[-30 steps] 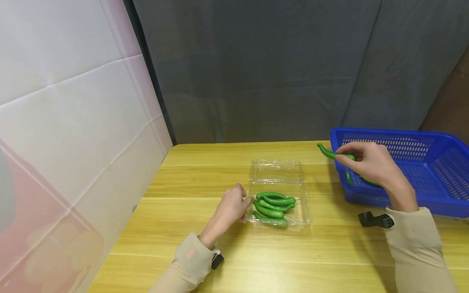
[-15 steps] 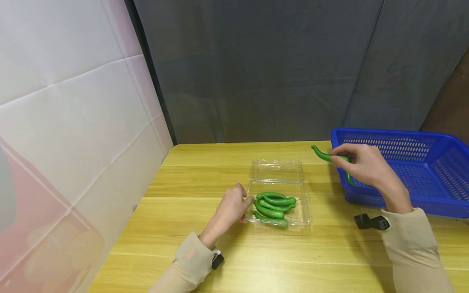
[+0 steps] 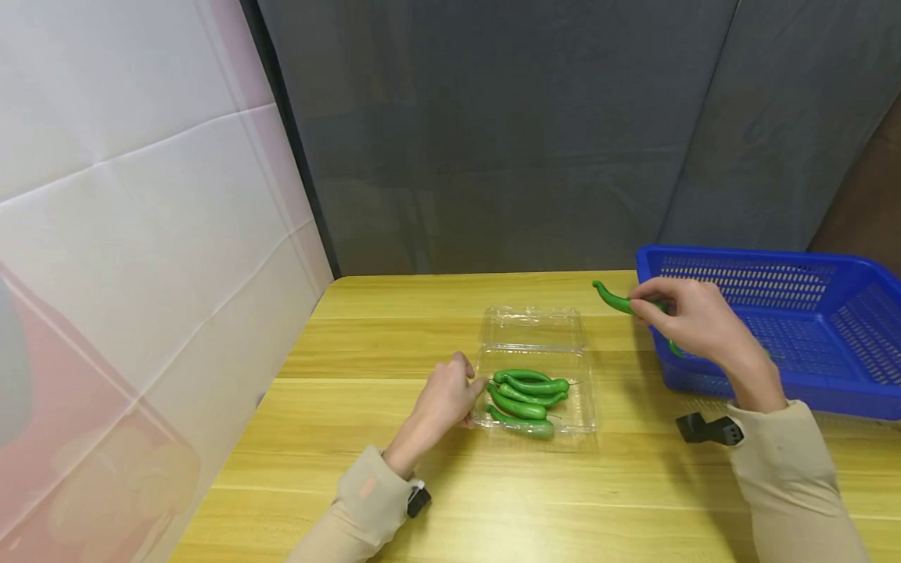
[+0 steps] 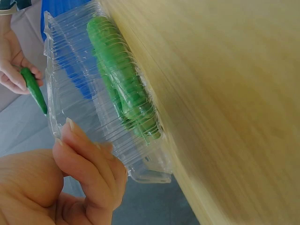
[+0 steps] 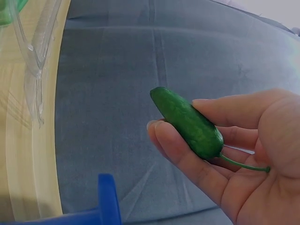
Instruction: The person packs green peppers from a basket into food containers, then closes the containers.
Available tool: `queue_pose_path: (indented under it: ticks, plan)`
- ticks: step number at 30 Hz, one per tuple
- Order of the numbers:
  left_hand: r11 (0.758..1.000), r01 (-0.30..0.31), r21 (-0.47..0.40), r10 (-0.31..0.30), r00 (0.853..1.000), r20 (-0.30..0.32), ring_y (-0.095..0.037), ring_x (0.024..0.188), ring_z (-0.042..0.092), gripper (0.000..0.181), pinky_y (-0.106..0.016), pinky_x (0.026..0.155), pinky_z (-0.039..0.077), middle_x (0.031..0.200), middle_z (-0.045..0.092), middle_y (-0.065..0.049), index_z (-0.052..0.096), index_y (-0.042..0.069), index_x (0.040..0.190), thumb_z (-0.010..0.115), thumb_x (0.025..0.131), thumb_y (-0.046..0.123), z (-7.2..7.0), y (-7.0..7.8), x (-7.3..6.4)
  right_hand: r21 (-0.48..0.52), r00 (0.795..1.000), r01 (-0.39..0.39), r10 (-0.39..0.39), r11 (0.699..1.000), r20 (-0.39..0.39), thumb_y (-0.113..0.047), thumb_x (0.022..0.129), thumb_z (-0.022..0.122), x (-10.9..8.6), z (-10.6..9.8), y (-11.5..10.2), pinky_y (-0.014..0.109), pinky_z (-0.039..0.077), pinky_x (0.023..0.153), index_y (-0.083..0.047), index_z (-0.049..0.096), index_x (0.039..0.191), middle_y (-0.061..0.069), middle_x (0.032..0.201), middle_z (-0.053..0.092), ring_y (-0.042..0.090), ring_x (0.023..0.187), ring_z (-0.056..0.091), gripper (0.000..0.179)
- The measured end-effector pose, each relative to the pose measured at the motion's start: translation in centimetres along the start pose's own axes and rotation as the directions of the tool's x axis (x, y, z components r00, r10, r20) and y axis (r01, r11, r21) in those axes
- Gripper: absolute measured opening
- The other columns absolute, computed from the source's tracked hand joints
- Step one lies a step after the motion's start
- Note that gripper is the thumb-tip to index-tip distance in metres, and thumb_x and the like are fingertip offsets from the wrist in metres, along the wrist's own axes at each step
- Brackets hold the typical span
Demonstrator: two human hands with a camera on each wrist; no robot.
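Note:
My right hand (image 3: 693,314) pinches a green chili pepper (image 5: 190,123) between thumb and fingers, raised at the left end of the blue basket (image 3: 795,399). The pepper's thin stem points back toward the palm in the right wrist view. On the table, a clear plastic clamshell container (image 3: 580,367) lies with its lid (image 3: 533,328) folded back. Several green peppers (image 3: 521,408) lie side by side inside it. My left hand (image 3: 442,395) grips the container's left edge, its fingertips (image 4: 70,129) right at the rim in the left wrist view.
More green pepper (image 3: 676,349) shows inside the basket near its left wall, partly hidden by my right hand. A grey curtain (image 3: 493,156) hangs behind the wooden table (image 3: 394,328). A pale fabric panel (image 3: 141,234) stands along the left side.
My right hand has moved a little to the left, carrying the pepper outward past the basket's left rim. My left hand and the container have stayed in place.

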State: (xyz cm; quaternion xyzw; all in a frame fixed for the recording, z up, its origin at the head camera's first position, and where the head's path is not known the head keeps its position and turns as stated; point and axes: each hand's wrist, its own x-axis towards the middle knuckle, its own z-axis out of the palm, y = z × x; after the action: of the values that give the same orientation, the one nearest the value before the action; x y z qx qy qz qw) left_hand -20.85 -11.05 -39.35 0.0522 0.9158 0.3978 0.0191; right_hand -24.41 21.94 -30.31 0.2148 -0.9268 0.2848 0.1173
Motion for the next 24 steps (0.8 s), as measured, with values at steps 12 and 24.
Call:
queue_pose_path:
  ticks: [12,24]
  plan:
    - [1.0,-0.004,0.002,0.004,1.0,0.001,-0.014,0.04,0.057,0.025,-0.033,0.041,0.058,0.065,0.058,-0.01,0.054,-0.013,0.109,0.063,0.1,0.008,0.0,0.1,0.0,-0.015,0.997,0.07,-0.07,0.997,0.016,-0.019,0.102,0.063,0.3,1.2,-0.9,0.031,0.048,0.059,-0.002,0.072,0.11,0.002,0.087,0.074,0.019,0.071,0.065,0.022]
    - [1.0,-0.011,0.0,0.011,1.0,0.002,-0.014,0.039,0.057,0.024,-0.034,0.042,0.058,0.065,0.058,-0.01,0.053,-0.012,0.108,0.063,0.1,0.008,-0.1,-0.1,0.0,0.004,0.995,0.08,-0.08,0.997,0.055,-0.019,0.103,0.062,0.4,1.5,-1.4,0.033,0.05,0.063,-0.002,0.072,0.112,-0.001,0.086,0.073,0.015,0.075,0.067,0.021]
